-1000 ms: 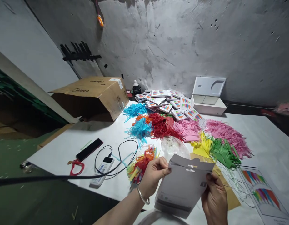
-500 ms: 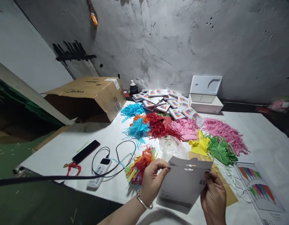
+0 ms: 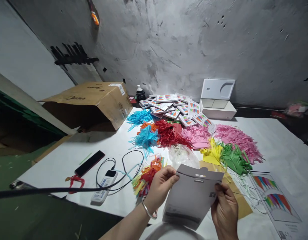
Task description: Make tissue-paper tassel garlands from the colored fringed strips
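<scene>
A flat white cardboard box (image 3: 188, 200) with a hang-hole flap along its top is held up between my two hands, tilted over the front of the table. My left hand (image 3: 163, 183) pinches its upper left corner between thumb and fingers. On the right edge, my right hand (image 3: 225, 206) grips it with the thumb in front. A bundle of multicoloured paper tassels (image 3: 149, 176) lies just left of my left hand. Behind the box is a clear plastic bag (image 3: 181, 156). Printed packaging (image 3: 276, 196) with tassel pictures lies to the right of my right hand.
Blue (image 3: 145, 137), red (image 3: 168, 133), pink (image 3: 238, 141), yellow (image 3: 213, 153) and green tassels (image 3: 235, 158) lie across the table. Behind them are piled printed boxes (image 3: 166, 98) and an open white box (image 3: 217, 109). At left are a carton (image 3: 114, 106), phone (image 3: 90, 163), power bank (image 3: 104, 186) and cable.
The flap's slots have come closer together as the top of the box tilts. Both hands keep their hold, and the whole view has shifted slightly.
</scene>
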The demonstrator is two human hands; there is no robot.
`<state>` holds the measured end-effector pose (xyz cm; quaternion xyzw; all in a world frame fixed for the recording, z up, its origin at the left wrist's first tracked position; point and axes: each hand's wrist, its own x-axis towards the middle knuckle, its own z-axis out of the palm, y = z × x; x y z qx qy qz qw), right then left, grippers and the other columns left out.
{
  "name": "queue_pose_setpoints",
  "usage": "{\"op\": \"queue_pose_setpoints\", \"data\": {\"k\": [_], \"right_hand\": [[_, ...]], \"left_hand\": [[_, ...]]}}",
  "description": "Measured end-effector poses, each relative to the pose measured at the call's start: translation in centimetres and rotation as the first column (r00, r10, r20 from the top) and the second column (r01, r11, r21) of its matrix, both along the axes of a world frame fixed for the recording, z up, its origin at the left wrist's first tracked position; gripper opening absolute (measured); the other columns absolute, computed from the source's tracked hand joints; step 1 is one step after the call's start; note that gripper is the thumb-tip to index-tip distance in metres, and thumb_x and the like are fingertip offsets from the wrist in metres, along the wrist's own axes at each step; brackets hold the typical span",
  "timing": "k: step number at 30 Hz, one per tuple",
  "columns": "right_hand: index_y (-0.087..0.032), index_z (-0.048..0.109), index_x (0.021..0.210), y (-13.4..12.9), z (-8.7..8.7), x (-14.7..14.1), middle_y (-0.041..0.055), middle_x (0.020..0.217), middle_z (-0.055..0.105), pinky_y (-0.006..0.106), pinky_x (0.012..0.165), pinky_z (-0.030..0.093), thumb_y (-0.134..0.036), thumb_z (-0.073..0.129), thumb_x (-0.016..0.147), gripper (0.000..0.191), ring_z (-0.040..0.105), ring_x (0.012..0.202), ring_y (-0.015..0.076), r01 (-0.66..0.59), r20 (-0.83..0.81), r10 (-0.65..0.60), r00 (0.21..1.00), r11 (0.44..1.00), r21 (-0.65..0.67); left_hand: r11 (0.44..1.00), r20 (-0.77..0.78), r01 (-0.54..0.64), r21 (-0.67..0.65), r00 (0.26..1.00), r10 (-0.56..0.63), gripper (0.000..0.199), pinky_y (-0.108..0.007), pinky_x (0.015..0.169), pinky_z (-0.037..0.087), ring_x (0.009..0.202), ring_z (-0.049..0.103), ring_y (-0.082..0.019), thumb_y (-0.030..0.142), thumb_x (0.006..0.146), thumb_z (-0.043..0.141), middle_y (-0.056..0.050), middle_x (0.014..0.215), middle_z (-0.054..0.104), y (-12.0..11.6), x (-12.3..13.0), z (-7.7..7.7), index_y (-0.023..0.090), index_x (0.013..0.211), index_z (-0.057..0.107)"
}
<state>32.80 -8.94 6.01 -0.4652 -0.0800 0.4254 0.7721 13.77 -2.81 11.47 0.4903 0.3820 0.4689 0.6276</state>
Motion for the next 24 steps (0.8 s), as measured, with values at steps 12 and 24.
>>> {"op": "queue_pose_setpoints", "data": {"k": [12,24], "right_hand": [[-0.02,0.054,0.074,-0.2,0.8,-0.6,-0.0028,0.075,0.063,0.025,0.066,0.051,-0.034,0.075,0.07,0.026,0.062,0.07,0.0125,-0.038,0.215,0.024,0.976,0.997,0.064],[-0.02,0.051,0.068,-0.5,1.7,0.3,-0.0039,0.067,0.063,0.024,0.054,0.052,-0.03,0.075,0.071,0.027,0.06,0.058,0.0118,-0.236,0.169,0.214,0.962,0.964,0.12]], "left_hand": [[0.958,-0.232,0.011,0.287,0.971,0.058,0.024,-0.026,0.066,0.04,0.071,0.048,-0.017,0.036,0.088,0.052,-0.003,0.074,0.052,0.1,0.1,0.0,0.017,0.077,0.061],[0.932,-0.274,0.095,0.35,0.962,0.005,0.022,-0.023,0.063,0.042,0.069,0.055,-0.014,0.029,0.09,0.051,-0.003,0.072,0.061,0.9,-0.6,0.1,0.016,0.087,0.069]]}}
